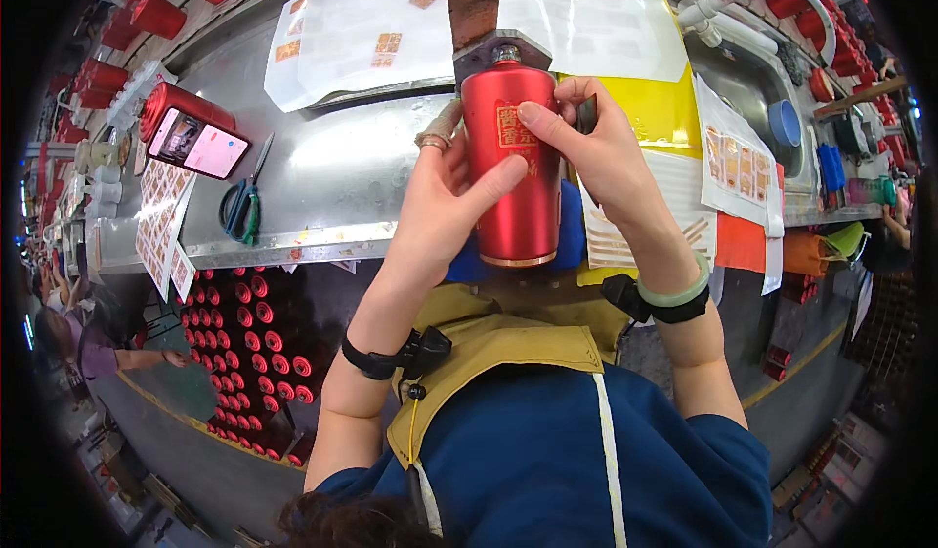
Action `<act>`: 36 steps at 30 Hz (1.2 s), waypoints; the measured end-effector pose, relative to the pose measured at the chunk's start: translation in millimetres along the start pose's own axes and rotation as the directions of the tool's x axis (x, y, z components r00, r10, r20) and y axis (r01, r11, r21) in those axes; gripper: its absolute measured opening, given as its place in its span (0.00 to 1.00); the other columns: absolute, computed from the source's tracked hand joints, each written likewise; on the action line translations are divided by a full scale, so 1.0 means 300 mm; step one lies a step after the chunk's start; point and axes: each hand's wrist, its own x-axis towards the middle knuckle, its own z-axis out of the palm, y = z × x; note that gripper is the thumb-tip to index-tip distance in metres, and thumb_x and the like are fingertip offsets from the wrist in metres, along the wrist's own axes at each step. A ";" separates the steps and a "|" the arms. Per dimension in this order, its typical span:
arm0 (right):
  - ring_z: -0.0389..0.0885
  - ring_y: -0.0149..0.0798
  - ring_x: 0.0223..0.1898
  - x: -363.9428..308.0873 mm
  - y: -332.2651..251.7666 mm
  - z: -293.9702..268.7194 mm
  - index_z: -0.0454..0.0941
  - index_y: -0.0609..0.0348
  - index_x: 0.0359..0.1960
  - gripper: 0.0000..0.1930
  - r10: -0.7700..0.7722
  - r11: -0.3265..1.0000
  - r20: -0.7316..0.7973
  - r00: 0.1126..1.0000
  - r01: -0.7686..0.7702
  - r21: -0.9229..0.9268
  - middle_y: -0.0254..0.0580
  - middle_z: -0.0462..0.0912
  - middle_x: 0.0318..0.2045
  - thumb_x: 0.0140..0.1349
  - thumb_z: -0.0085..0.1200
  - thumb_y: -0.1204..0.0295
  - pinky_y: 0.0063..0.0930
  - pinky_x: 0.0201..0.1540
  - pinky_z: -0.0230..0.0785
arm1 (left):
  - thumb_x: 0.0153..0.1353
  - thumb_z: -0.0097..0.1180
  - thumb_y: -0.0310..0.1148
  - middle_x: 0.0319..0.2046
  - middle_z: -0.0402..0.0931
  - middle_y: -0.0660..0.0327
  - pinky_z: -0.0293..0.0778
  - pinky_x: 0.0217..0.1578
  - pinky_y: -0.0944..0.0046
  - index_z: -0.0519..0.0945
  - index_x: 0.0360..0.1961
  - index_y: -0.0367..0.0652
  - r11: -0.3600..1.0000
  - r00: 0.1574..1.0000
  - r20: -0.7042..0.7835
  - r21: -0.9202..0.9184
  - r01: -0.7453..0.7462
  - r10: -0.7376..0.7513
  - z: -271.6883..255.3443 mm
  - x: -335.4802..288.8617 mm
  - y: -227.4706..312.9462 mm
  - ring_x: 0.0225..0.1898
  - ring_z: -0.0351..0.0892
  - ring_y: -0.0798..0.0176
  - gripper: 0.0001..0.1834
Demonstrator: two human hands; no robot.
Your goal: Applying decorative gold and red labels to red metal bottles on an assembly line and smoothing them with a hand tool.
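Note:
A glossy red bottle (pixel 508 196) with a gold character label lies in front of me, its neck pointing away and its gold-rimmed base toward me. Around its left side curls my left hand (pixel 445 191), the thumb lying across the front and a beige wrap on a finger. My right hand (pixel 601 143) grips the bottle's right side, its thumb pressing at the label's edge. A small dark flat piece (pixel 586 114) shows between the right fingers; its kind is unclear. The bottle's neck meets a dark metal bracket (pixel 474 58).
Scissors (pixel 240 201) and a phone (pixel 200 143) propped on another red bottle sit at left, beside sticker sheets (pixel 161 221). White sheets with gold stickers (pixel 386 35) lie beyond. At right are a yellow sheet (pixel 669 113), sticker sheet (pixel 738 162) and sink (pixel 752 89).

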 end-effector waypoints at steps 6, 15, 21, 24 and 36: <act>0.66 0.19 0.32 0.004 0.009 0.000 0.74 0.58 0.44 0.17 -0.003 1.000 0.009 1.000 0.003 -0.020 0.23 0.69 0.31 0.63 0.70 0.66 0.13 0.33 0.61 | 0.62 0.69 0.30 0.66 0.66 0.47 0.69 0.66 0.55 0.52 0.75 0.37 0.999 1.000 -0.018 0.048 0.002 -0.001 0.015 -0.007 -0.001 0.66 0.70 0.56 0.47; 0.63 0.21 0.32 0.009 0.020 -0.006 0.71 0.63 0.44 0.23 -0.007 1.000 0.011 1.000 0.007 -0.020 0.26 0.66 0.30 0.60 0.72 0.62 0.17 0.32 0.61 | 0.62 0.69 0.30 0.66 0.67 0.48 0.69 0.66 0.56 0.52 0.75 0.37 0.998 1.000 -0.019 0.056 -0.017 0.018 0.019 -0.008 -0.009 0.67 0.70 0.57 0.47; 0.70 0.23 0.39 -0.029 -0.041 -0.040 0.74 0.66 0.50 0.17 -0.039 0.997 0.014 0.999 0.038 0.066 0.33 0.76 0.38 0.70 0.61 0.65 0.19 0.43 0.66 | 0.67 0.65 0.31 0.67 0.66 0.48 0.67 0.67 0.57 0.52 0.76 0.38 0.991 0.999 -0.011 -0.128 0.036 -0.037 -0.003 0.000 -0.002 0.67 0.69 0.58 0.43; 0.74 0.24 0.47 -0.109 -0.049 -0.071 0.74 0.66 0.53 0.13 -0.085 0.996 -0.022 0.996 0.086 0.012 0.36 0.79 0.45 0.73 0.52 0.71 0.20 0.51 0.67 | 0.69 0.62 0.31 0.67 0.66 0.49 0.66 0.67 0.58 0.52 0.76 0.38 0.998 1.000 -0.009 -0.068 0.016 -0.016 -0.009 -0.009 -0.014 0.67 0.68 0.59 0.42; 0.79 0.33 0.31 -0.264 0.018 -0.004 0.82 0.62 0.48 0.11 -0.224 0.947 0.033 0.974 0.226 -0.228 0.42 0.84 0.38 0.64 0.61 0.77 0.27 0.35 0.70 | 0.72 0.56 0.29 0.66 0.69 0.51 0.64 0.68 0.57 0.54 0.76 0.36 0.999 1.000 -0.001 -0.036 -0.019 0.019 -0.004 -0.013 -0.012 0.67 0.69 0.60 0.36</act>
